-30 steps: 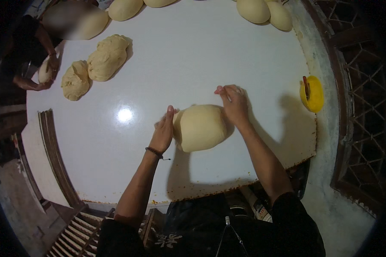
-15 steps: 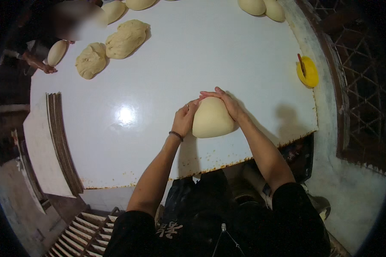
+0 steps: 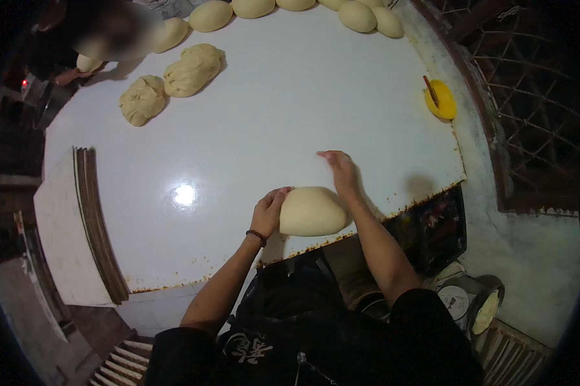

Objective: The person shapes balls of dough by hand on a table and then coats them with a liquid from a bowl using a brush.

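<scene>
A smooth, pale, oval piece of dough [image 3: 312, 211] lies on the white tabletop near its front edge. My left hand [image 3: 268, 211] is cupped against the dough's left end, fingers together and bent along its side. My right hand [image 3: 342, 174] is beyond the dough's right end, its fingers stretched out and pointing left over the table. Nothing is in that hand, and its wrist is close beside the dough.
Two rough dough lumps [image 3: 192, 71] lie at the far left. Several smooth dough ovals [image 3: 211, 16] line the far edge, where another person's hand [image 3: 71, 76] touches one. A yellow bowl [image 3: 442, 100] sits at the right edge. Stacked boards [image 3: 77, 235] stand at the left.
The dough has come nearer to the front edge and now lies wider sideways. My right hand has left its far side; my left hand stays against it. The view has shifted slightly.
</scene>
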A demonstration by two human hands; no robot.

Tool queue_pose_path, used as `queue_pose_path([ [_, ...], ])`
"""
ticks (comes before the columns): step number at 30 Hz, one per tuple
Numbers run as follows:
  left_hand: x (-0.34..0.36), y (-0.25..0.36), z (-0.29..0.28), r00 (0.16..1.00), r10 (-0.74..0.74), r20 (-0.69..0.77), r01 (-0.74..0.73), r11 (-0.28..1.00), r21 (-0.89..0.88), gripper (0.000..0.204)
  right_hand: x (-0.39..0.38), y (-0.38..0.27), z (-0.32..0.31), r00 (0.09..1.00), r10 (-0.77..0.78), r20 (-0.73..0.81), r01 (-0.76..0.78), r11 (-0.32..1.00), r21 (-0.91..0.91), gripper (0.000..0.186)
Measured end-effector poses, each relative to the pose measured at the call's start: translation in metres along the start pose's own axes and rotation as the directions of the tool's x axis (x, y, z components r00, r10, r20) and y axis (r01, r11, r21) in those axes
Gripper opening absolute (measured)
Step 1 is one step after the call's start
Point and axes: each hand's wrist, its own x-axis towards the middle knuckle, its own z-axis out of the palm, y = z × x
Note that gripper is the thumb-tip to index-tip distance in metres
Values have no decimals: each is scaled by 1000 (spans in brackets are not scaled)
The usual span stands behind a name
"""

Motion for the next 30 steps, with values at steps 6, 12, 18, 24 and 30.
queue_pose_path([
  [6, -2, -14, 60, 975, 17, -223, -108, 910, -401, 53, -74, 16, 25, 890, 385, 243, -311, 126, 942, 68],
  [12, 40, 43, 136, 953, -5, -302, -198, 745, -637, 54, 92, -6, -58, 846, 46, 532, -529, -61, 846, 71],
  [18, 152, 33, 77, 934, 145, -327, -173, 983, -57, 59, 238, 51, -114, 817, 160, 554, -446, 786, 429, 77],
  [24, 237, 115, 94, 989, 146, 13, -145, 963, 227, 60, 198, 69, -83, 870, 216, 443, -467, 650, 599, 84],
  [30, 152, 106, 107, 992, 127, -5, -112, 894, 434, 53, 113, 82, -70, 828, 531, 182, -558, 814, 160, 75],
])
